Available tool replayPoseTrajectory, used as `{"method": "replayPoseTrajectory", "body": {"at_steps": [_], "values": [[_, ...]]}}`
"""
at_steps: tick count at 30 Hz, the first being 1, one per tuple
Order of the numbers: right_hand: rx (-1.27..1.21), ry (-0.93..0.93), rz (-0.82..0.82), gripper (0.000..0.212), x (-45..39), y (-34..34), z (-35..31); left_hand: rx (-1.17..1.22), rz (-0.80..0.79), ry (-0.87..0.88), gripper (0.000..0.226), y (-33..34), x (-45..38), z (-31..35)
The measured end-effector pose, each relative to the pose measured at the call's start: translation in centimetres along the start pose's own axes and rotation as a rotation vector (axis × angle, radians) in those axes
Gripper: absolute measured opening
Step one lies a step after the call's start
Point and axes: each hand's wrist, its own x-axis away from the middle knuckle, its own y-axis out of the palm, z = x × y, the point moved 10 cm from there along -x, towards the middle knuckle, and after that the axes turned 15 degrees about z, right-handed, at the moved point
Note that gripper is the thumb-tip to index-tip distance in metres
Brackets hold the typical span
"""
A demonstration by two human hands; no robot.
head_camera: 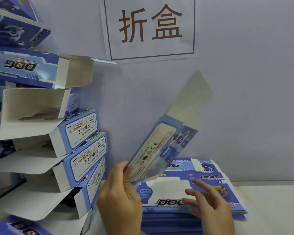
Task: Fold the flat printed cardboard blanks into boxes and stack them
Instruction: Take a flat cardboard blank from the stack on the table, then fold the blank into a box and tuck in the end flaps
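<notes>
Item: flat blank | held: left hand pinches its lower end, long axis rising up-right | right hand fingers spread, empty, over blank pile at surface's back edge | folded boxes stacked left.

White table: flat blank stack right, folded boxes piled left.

Blue-and-white printed blanks and folded boxes, white inside; brown characters on a white sign.
</notes>
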Motion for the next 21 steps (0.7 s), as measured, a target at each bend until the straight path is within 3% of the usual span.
{"method": "replayPoseTrajectory", "body": {"at_steps": [3,7,10,13,19,21], "values": [[-0.037,-0.066,-0.014,0.028,-0.2,0.1,-1.0,0.058,0.035,-0.075,0.033,-0.5,-0.9,-0.1],[-0.065,-0.114,-0.089,0.027,-0.2,0.5,-2.3,0.085,0.030,-0.164,0.016,-0.6,-1.8,-0.7],[-0.090,-0.097,-0.146,0.028,-0.3,1.0,-3.4,0.122,0.017,-0.277,0.016,-0.4,-1.9,-1.8],[-0.114,-0.137,-0.099,0.040,0.0,0.3,-4.2,0.188,-0.029,-0.441,0.021,0.1,-1.8,-3.2],[-0.122,-0.055,-0.026,0.031,0.2,-0.8,-3.4,0.265,-0.372,-0.656,0.026,3.5,0.6,-4.6],[-0.120,-0.019,-0.073,0.037,0.2,-0.4,-3.3,0.249,-0.377,-0.660,0.019,3.6,0.9,-4.9]]}}
